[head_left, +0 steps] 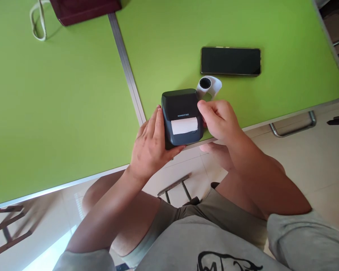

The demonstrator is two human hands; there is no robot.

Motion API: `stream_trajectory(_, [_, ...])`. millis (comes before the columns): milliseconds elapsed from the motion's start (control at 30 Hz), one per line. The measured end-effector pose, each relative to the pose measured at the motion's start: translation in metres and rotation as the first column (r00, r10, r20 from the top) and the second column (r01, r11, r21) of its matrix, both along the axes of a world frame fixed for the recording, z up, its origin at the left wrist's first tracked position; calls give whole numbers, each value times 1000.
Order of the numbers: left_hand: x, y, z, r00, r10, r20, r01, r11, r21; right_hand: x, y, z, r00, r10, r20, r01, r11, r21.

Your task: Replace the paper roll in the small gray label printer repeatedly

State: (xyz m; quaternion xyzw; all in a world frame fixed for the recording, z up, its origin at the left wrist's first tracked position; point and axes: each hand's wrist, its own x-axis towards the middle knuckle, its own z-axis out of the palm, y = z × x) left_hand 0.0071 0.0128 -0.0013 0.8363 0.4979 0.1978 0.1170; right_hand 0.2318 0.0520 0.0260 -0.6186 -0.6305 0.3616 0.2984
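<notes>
A small dark grey label printer (180, 109) sits at the near edge of the green table (73, 105), with white paper showing at its front slot. My left hand (151, 145) cups the printer's left side, thumb under its front corner. My right hand (219, 120) grips the printer's right side with curled fingers. Just behind the printer lies a white paper roll (209, 86) with a dark core.
A black phone (230, 61) lies face up beyond the roll. A dark red bag (81, 9) with a pale strap (38, 22) sits at the far left. A metal seam (127, 71) joins two tabletops. Chair frames stand on the tiled floor below.
</notes>
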Motion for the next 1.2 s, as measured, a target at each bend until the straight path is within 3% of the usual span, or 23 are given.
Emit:
stream_trajectory(267, [-6,-10,5,999,24,-44,-23,999,26,-2,-4,3,999,-23,-28,23,1000,-11])
stream_trajectory(667, [-9,3,4,993,28,119,-20,997,-72,-2,-8,9,999,-10,-39,7,998,-66])
stream_trajectory(800, [-7,0,3,995,54,85,-50,998,-43,5,0,7,997,77,-21,-78,992,-94])
stream_trajectory(900, [-5,-1,2,995,84,49,-82,996,-43,10,4,9,993,120,-2,-120,992,-35])
stream_trajectory(1067, [-1,-1,-1,995,100,13,-100,995,-13,3,2,28,996,13,83,-25,989,148])
stream_trajectory(1200, [-1,-2,-1,998,69,1,-69,998,-1,-8,6,39,997,-65,35,52,954,294])
